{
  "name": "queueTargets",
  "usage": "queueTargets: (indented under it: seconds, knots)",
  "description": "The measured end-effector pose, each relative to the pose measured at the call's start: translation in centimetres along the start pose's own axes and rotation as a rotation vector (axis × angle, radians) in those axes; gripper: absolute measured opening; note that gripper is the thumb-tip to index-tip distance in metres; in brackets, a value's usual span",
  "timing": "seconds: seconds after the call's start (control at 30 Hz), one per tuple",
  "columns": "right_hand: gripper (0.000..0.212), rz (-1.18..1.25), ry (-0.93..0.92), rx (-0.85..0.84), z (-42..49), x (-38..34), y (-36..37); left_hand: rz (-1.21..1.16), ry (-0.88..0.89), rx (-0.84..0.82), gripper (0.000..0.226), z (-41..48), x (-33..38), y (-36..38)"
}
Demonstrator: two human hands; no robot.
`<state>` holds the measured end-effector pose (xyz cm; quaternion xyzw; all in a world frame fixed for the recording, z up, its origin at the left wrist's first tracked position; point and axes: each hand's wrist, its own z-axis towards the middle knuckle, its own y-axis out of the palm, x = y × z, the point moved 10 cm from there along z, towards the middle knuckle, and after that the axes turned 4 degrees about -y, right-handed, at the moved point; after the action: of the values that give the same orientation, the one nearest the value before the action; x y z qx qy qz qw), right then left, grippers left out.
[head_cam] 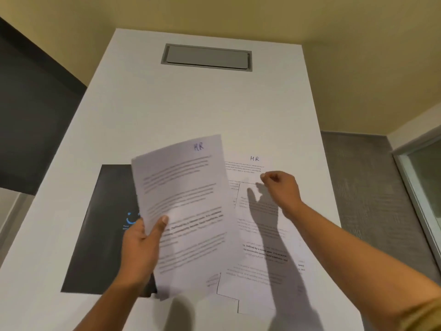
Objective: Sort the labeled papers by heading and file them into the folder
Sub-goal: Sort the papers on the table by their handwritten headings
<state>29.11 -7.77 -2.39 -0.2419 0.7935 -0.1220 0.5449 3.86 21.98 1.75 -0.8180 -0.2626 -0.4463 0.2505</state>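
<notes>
My left hand (140,244) grips a printed sheet headed "HR" (186,206) by its left edge, thumb on top, and holds it tilted above the table. It may be more than one sheet. Under it, on the left, lies a dark folder (105,230) with a blue logo. To the right, several printed papers (262,254) lie flat on the white table (191,111); the top one is also headed "HR". My right hand (281,187) hovers over those papers with its fingers curled and nothing in it.
A grey cable hatch (206,57) is set into the far end of the table. Dark floor lies to the left, grey carpet (367,187) to the right, and a glass panel's frame (420,187) stands at the far right.
</notes>
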Motion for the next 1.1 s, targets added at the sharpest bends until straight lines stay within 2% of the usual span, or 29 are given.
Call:
queueTargets:
  seconds: [0.07, 0.17, 0.27, 0.33, 0.4, 0.47, 0.57, 0.7, 0.9, 1.0, 1.1]
  knots:
    - [0.028, -0.221, 0.051, 0.044, 2.8, 0.5, -0.6, 0.012, 0.006, 0.037, 0.004, 0.5, 0.5, -1.6]
    - [0.038, -0.47, 0.167, 0.02, 4.2, 1.1, -0.2, 0.013, 0.011, 0.035, 0.008, 0.4, 1.0, -2.8]
    - [0.044, -0.569, 0.215, 0.044, 4.8, 1.4, 0.9, 0.038, 0.051, 0.042, 0.007, 0.2, 1.3, -3.3]
    - [0.061, -0.593, 0.275, 0.064, 5.1, 1.6, 1.4, 0.058, 0.018, 0.076, 0.004, 0.5, 0.6, -3.8]
    - [0.067, -0.495, 0.333, 0.053, 5.4, 2.0, 2.0, 0.076, -0.017, 0.082, 0.002, 0.8, -0.2, -3.9]
    - [0.055, -0.42, 0.34, 0.044, 5.6, 1.9, 2.2, 0.098, -0.034, 0.068, 0.004, 1.1, -0.6, -3.7]
    - [0.025, -0.447, 0.177, 0.082, 6.0, 0.4, 2.1, 0.097, -0.046, 0.058, 0.005, 1.4, -0.9, -3.8]
    - [0.009, -0.271, -0.04, 0.125, 5.8, -2.9, 2.0, 0.086, -0.03, 0.039, 0.005, 1.4, -0.5, -4.5]
    - [0.015, 0.208, -0.169, 0.258, 4.9, -8.9, -1.5, 0.031, -0.037, 0.056, 0.007, -0.1, 0.3, -5.7]
    - [0.006, 0.316, -0.28, 0.282, 3.7, -13.1, -3.9, 0.037, -0.066, 0.09, 0.009, -1.0, 0.3, -6.5]
    - [0.016, 0.412, -0.418, 0.283, 1.9, -17.0, -6.3, 0.043, -0.027, 0.076, 0.006, -2.1, 1.1, -6.9]
